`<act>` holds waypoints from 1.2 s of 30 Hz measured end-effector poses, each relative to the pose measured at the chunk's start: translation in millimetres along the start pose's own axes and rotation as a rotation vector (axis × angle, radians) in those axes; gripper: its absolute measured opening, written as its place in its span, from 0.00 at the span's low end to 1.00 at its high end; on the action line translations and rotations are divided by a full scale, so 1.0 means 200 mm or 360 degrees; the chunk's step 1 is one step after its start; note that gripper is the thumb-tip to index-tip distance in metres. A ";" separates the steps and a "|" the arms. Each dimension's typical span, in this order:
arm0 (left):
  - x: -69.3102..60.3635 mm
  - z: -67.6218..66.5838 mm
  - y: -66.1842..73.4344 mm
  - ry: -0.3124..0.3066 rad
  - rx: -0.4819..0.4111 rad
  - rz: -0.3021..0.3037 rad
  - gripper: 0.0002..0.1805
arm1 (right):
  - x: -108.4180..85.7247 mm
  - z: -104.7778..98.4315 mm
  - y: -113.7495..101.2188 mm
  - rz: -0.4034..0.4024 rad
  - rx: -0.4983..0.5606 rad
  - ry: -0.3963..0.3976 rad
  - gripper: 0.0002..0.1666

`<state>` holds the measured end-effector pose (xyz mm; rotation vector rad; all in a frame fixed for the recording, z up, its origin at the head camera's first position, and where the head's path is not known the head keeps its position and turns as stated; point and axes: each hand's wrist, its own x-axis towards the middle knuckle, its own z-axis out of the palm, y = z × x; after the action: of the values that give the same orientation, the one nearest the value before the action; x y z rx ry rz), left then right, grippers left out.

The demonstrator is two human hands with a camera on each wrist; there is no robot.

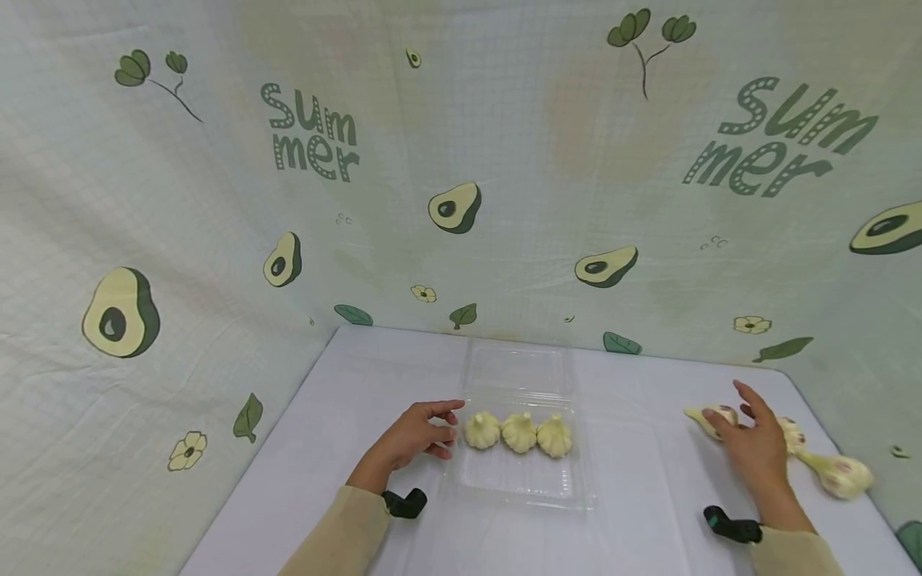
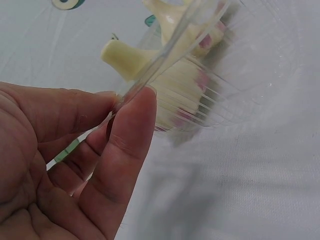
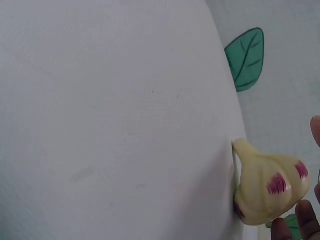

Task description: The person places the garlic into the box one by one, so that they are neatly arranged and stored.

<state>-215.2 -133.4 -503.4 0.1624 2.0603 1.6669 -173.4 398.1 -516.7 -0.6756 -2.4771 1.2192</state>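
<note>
A clear plastic clamshell box (image 1: 515,478) stands on the table with its lid (image 1: 517,370) folded back. Three garlic bulbs (image 1: 519,433) sit in a row along the far side of its base. My left hand (image 1: 418,436) pinches the box's left rim between thumb and fingers, as the left wrist view shows. Over at the right, my right hand (image 1: 756,448) is spread above a loose garlic bulb (image 1: 723,414), partly covering it. In the right wrist view, fingertips (image 3: 306,218) are close beside a purple-marked garlic bulb (image 3: 265,185); contact is hard to tell.
Two more garlic bulbs, one half hidden behind my right hand (image 1: 794,434) and one nearer the edge (image 1: 848,478), lie by the table's right side. A white cloth (image 1: 641,480) covers the table. A printed curtain (image 1: 519,160) hangs around its back and sides.
</note>
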 end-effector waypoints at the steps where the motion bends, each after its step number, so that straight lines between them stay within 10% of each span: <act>1: 0.00 0.00 0.00 -0.0001 0.0001 0.0003 0.33 | 0.00 0.01 0.00 -0.0022 -0.0007 -0.0024 0.45; 21: 0.00 0.00 0.01 -0.0006 -0.0010 0.0014 0.33 | 0.03 0.10 0.05 -0.0323 -0.0199 -0.0189 0.37; 36: 0.00 0.01 0.01 0.0004 -0.0014 0.0003 0.33 | 0.02 0.17 0.04 -0.0174 -0.0152 -0.0132 0.39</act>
<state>-214.1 -131.4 -501.5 0.1598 2.0551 1.6778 -190.3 382.0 -542.7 -0.5145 -2.6172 1.1163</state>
